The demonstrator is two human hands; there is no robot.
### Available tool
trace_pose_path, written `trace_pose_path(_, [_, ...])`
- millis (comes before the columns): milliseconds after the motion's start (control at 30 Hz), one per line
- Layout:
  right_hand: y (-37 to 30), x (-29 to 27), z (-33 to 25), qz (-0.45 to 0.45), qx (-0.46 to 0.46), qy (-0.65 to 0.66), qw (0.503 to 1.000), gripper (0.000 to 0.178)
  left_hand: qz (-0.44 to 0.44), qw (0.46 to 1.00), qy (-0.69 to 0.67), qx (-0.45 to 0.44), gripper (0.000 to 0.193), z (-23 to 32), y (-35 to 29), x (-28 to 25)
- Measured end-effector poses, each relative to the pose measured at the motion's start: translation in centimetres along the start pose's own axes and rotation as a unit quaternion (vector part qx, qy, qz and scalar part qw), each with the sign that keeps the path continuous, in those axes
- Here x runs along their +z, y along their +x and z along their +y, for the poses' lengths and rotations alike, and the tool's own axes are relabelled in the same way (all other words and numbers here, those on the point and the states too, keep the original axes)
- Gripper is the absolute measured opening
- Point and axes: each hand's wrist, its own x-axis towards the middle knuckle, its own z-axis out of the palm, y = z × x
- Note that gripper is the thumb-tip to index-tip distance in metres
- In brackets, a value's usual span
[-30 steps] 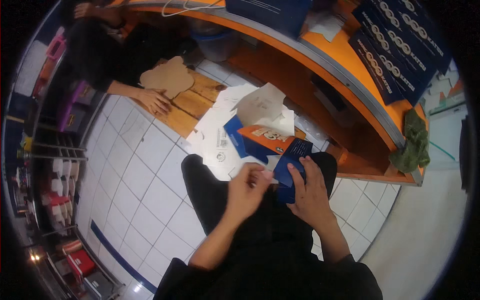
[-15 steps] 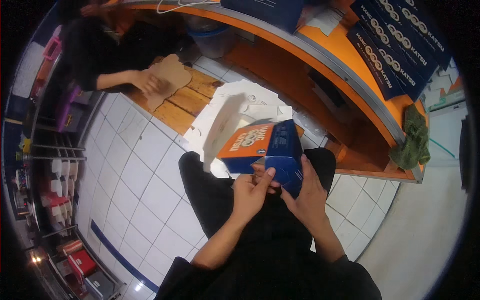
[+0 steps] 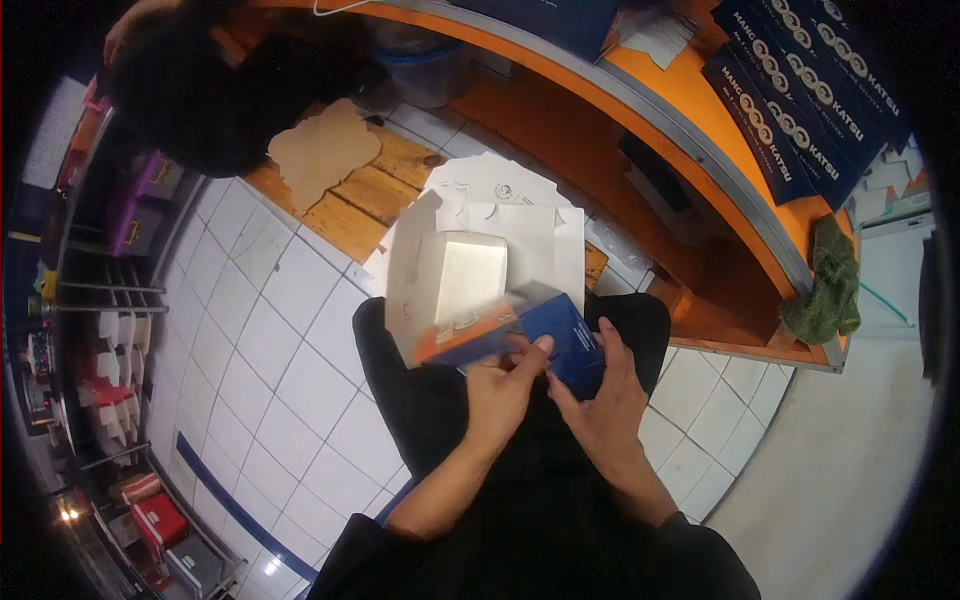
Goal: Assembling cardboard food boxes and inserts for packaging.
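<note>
Above my lap is a cardboard food box [image 3: 480, 265], partly folded, its open white inside facing up and away from me. Its outer side is navy and orange and slightly blurred. My left hand [image 3: 503, 395] pinches the near side panel between thumb and fingers. At the right end of the same panel, my right hand [image 3: 607, 395] grips the navy part, thumb in front and fingers along the edge. Some of my fingertips are hidden behind the cardboard. Just beyond the box lie flat white cardboard blanks [image 3: 500, 177].
A wooden bench [image 3: 365, 205] carries a ragged brown cardboard piece [image 3: 325, 150]. A co-worker in dark clothes [image 3: 190, 100] sits at upper left. The orange counter [image 3: 690, 110] holds stacked navy boxes [image 3: 790, 110] and a green cloth [image 3: 825, 285]. A lidded bucket [image 3: 425, 75] stands beneath.
The box has tilted toward me, so its white inside now shows and the orange panel has turned downward. The co-worker's hand has left the brown cardboard.
</note>
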Motion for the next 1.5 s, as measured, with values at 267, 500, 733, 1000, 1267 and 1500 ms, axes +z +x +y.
trace_pose_path(267, [0.3,-0.5,0.2,-0.031,-0.008,0.002,0.999,0.09,-0.032,0.99,0.112,0.075,0.015,1.4,0.6,-2.6])
trace_pose_path(500, [-0.3,0.1,0.0,-0.017,-0.062,0.001,0.998,0.089,-0.02,0.999,0.041,0.014,0.022,0.9,-1.1,-0.9])
trace_pose_path(733, [0.7,-1.3,-1.3,-0.172,-0.021,-0.08,0.982,0.083,-0.109,0.952,0.242,0.155,0.027,-1.6,-1.5,-2.0])
trace_pose_path(1000, [-0.8,-5.9,8.8,-0.14,0.287,0.246,0.915,0.061,0.233,0.953,0.169,0.093,0.031,-7.7,1.2,-5.1])
trace_pose_path(1267, [-4.9,-3.3,14.1,-0.218,0.203,0.207,0.932,0.056,0.168,0.864,0.458,0.124,0.046,-9.5,9.2,-12.1])
trace_pose_path(1500, [-2.9,-3.3,10.0,-0.113,0.268,0.315,0.903,0.065,0.106,0.859,0.464,0.188,0.037,-8.4,11.5,-11.7])
